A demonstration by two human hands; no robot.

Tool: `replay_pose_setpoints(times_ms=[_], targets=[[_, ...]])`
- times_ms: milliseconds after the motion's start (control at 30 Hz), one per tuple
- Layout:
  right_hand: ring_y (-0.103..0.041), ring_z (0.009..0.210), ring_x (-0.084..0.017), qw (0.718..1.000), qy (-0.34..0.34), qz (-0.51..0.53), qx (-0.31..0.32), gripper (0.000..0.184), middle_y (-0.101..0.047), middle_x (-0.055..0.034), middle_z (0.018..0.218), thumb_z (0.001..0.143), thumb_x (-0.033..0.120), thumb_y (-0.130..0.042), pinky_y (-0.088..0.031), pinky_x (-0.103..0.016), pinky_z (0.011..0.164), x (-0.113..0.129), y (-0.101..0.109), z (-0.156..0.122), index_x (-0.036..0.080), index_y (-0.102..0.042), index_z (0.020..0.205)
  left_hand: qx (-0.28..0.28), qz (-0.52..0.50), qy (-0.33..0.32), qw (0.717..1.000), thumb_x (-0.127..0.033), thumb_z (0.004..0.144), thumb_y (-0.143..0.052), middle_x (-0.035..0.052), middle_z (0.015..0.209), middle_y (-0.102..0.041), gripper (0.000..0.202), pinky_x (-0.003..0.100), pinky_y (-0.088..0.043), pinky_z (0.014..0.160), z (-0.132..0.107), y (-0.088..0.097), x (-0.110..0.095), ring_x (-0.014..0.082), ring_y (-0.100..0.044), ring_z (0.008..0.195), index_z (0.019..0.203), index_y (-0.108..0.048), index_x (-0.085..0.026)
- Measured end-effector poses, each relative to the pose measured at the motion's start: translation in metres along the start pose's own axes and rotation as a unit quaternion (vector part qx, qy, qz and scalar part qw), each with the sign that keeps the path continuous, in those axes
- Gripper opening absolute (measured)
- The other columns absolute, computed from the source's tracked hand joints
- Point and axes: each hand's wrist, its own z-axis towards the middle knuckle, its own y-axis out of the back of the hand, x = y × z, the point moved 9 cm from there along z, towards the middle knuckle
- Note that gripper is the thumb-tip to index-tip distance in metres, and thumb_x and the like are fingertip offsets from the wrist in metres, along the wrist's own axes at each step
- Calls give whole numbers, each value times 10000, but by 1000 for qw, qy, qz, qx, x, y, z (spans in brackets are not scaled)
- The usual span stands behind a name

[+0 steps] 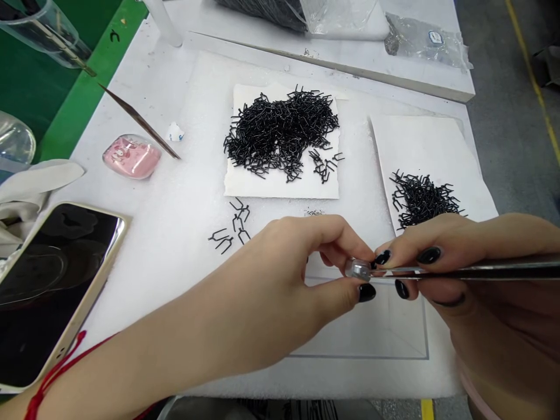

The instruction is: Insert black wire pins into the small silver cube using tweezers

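My left hand pinches a small silvery round part between thumb and forefinger. My right hand grips metal tweezers, whose tip meets that part with a tiny black clip at it. Both hands hover over white foam near the table's front. Behind them a big heap of black wire clips lies on a white sheet. A smaller heap of clips rests on a second sheet to the right. A few loose clips lie left of my left hand.
A phone lies face up at the left edge. A pink case, a thin brown stick and clear containers sit at the far left. Plastic bags lie on a raised board at the back.
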Motion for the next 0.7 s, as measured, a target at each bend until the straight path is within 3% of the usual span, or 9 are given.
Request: replay_pose_setpoints(times_ms=[100,233,333,600,700], targets=[[-641,868,-186,1000,20,4,-1,179,-618,-31,936,882,73,-620,-554,-309,731,3,0,3,223,-609,978,1,4,-1,1000,-194,810,-655,-123,860,-696,124,257,-420,677,1,0,-1,89,-575,774,875,-680,-296],[-635,881,-164,999,-35,-29,-4,48,-608,-4,957,951,243,-577,-547,-309,767,-4,2,-1,286,-589,970,-1,2,7,1000,-193,813,-655,-122,849,-692,127,257,-421,676,0,-1,-1,90,-570,768,872,-683,-302],[-633,877,-160,998,-41,-40,-3,24,-599,6,959,953,281,-574,-545,-309,754,-4,2,-4,300,-587,959,1,3,5,1000,-211,817,-659,-124,859,-694,119,260,-421,677,-1,-1,-1,92,-574,777,878,-687,-310],[-634,853,-161,999,28,-16,2,202,-640,-24,951,849,30,-627,-561,-277,759,3,-1,5,202,-620,957,1,13,6,1000,-244,824,-657,-127,869,-697,102,259,-422,653,0,-1,1,91,-587,780,885,-684,-321],[-631,852,-151,999,26,-20,4,183,-637,-17,966,852,44,-639,-556,-263,772,4,0,4,204,-618,939,3,12,5,1000,-241,824,-658,-132,870,-693,112,253,-433,660,0,-2,1,87,-587,786,892,-685,-325]])
